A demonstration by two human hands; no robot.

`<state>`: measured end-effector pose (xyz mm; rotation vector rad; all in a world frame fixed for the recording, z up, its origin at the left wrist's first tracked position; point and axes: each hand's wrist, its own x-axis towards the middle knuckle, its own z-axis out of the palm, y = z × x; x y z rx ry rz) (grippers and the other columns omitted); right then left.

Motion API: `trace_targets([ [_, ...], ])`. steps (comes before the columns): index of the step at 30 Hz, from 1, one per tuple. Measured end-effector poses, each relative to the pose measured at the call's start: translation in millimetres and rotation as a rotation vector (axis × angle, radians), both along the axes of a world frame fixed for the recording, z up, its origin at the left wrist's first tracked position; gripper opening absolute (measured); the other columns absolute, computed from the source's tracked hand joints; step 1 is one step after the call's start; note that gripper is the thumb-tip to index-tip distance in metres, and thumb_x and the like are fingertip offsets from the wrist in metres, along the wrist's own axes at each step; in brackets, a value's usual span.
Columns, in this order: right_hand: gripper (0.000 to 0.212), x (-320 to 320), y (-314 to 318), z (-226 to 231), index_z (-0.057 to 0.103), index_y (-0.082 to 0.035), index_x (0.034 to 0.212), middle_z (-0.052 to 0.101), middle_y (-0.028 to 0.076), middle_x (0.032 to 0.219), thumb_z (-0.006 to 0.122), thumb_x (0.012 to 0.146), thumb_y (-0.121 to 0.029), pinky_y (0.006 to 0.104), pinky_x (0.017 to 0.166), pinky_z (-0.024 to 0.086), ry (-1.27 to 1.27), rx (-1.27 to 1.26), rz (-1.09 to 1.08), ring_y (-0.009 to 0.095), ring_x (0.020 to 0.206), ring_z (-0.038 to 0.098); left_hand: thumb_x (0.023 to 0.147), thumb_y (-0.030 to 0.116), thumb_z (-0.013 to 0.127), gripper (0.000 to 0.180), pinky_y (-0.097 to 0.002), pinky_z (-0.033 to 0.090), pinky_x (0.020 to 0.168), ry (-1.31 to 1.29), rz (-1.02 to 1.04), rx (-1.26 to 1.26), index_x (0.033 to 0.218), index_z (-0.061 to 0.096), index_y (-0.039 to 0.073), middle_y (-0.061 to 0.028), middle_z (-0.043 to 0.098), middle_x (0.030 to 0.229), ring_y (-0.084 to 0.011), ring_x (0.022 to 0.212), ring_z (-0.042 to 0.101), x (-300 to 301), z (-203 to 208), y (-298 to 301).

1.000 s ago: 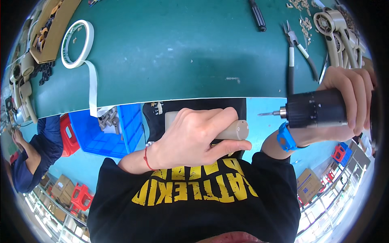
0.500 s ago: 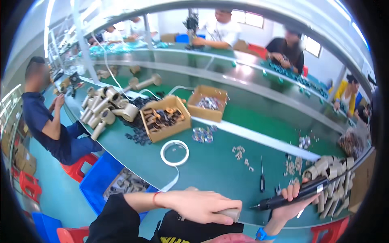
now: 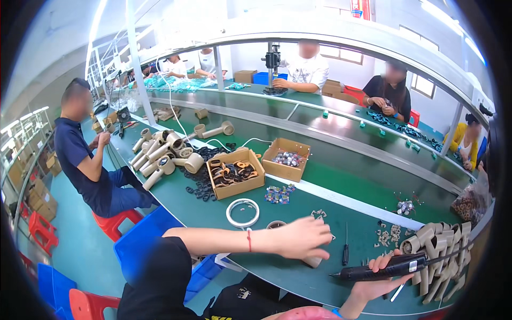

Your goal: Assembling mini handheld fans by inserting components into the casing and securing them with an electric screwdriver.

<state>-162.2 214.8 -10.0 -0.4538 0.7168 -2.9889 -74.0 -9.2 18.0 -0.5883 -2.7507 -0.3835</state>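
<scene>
My right hand (image 3: 372, 289) is wrapped round a black electric screwdriver (image 3: 368, 272), whose bit points left. Over the bench, my left hand (image 3: 301, 237) reaches out with its fingers stretched and holds nothing visible. Beneath it a beige hair-dryer-shaped housing (image 3: 312, 262) shows in part; its round open end (image 3: 276, 224) peeks out behind my wrist, and the middle is hidden. Small beige clips (image 3: 318, 214) lie just beyond my fingers. A thin black hand screwdriver (image 3: 345, 254) rests on the green bench between my hands.
At right are stacked beige housings (image 3: 440, 248) and small beige pieces (image 3: 388, 234). A white tape roll (image 3: 229, 216), a carton of black-and-orange parts (image 3: 240, 189), a carton of small motors (image 3: 285, 172) and more housings (image 3: 160, 152) stand left and ahead. Co-workers sit around the line.
My left hand has let go of the beige housing and moved up and forward, fingers stretching out. The view has tilted up; my right hand keeps the electric screwdriver.
</scene>
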Motion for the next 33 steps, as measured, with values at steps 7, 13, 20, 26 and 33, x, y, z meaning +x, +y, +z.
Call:
trace_targets([
  [7,0.067,8,1,5,0.050,-0.003,0.115,0.043,0.003,0.066,0.031,0.097,-0.064,0.0204,0.050,0.036,-0.053,0.012,-0.109,0.011,0.053,0.039,0.082,0.011,0.067,0.014,-0.0368,0.050,0.070,0.676,0.580,0.001,0.094,0.063,0.006,-0.0095,0.064,0.088,-0.0254,0.078,0.062,-1,140,-153],
  [13,0.063,8,-2,10,0.049,-0.005,0.113,0.039,0.001,0.063,0.033,0.097,-0.064,0.0192,0.046,0.031,-0.122,0.042,-0.160,0.008,0.050,0.036,0.086,0.021,0.069,0.039,-0.0350,0.053,0.074,1.216,0.888,-0.005,0.120,0.060,0.004,-0.0136,0.066,0.104,-0.0210,0.081,0.068,2,252,-326],
  [20,0.063,6,-3,7,0.048,-0.005,0.114,0.039,0.000,0.063,0.034,0.096,-0.064,0.0204,0.046,0.031,-0.159,0.071,-0.181,0.008,0.051,0.036,0.085,0.031,0.064,0.034,-0.0387,0.052,0.081,1.151,1.016,0.147,0.109,0.066,0.007,-0.0160,0.072,0.089,-0.0320,0.085,0.070,-5,277,-374],
  [26,0.061,3,-1,4,0.048,-0.005,0.114,0.038,0.001,0.064,0.035,0.097,-0.062,0.0209,0.046,0.030,-0.126,0.040,-0.119,0.009,0.051,0.035,0.079,0.028,0.069,0.028,-0.0300,0.055,0.072,1.056,0.994,0.024,0.095,0.071,0.005,-0.0118,0.072,0.082,-0.0196,0.077,0.071,7,296,-373],
  [33,0.060,-5,7,-9,0.049,-0.005,0.114,0.037,0.001,0.063,0.036,0.098,-0.061,0.0215,0.047,0.032,-0.041,0.025,-0.036,0.008,0.051,0.035,0.073,0.027,0.073,0.028,-0.0287,0.053,0.063,1.028,1.023,-0.042,0.084,0.069,0.001,-0.0087,0.069,0.072,-0.0147,0.064,0.066,6,294,-356],
])
